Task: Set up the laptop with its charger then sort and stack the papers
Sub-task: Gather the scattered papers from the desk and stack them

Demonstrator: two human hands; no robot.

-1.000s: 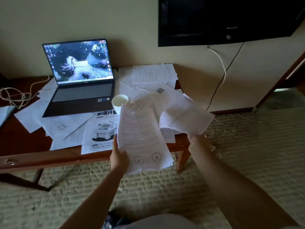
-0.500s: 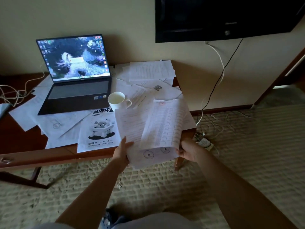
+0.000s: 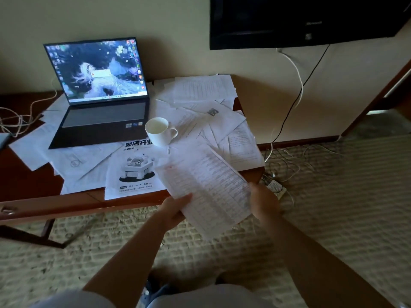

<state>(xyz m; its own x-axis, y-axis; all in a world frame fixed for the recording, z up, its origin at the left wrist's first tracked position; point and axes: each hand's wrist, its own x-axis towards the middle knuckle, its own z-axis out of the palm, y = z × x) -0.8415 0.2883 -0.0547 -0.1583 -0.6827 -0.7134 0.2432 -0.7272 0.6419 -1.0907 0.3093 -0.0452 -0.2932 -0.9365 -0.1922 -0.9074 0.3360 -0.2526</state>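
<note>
An open laptop (image 3: 100, 103) with its screen lit stands at the back left of the wooden table (image 3: 55, 205). Loose white papers (image 3: 204, 90) lie scattered over the table around it, among them a printed flyer (image 3: 133, 174). I hold a small stack of printed sheets (image 3: 206, 185) over the table's front right corner. My left hand (image 3: 175, 210) grips the stack's lower left edge. At the stack's right edge my right hand (image 3: 263, 203) holds it, blurred. A white charger brick (image 3: 275, 188) lies on the carpet to the right of the table.
A white mug (image 3: 159, 132) stands among the papers just right of the laptop. White cables (image 3: 15, 121) coil at the table's far left. A dark television (image 3: 307, 18) hangs on the wall, with cables (image 3: 295, 85) running down to a tangle on the carpet.
My right hand brought its sheet over from the right and laid it onto the sheets in my left hand. Both hands now hold one stack, tilted over the table corner.
</note>
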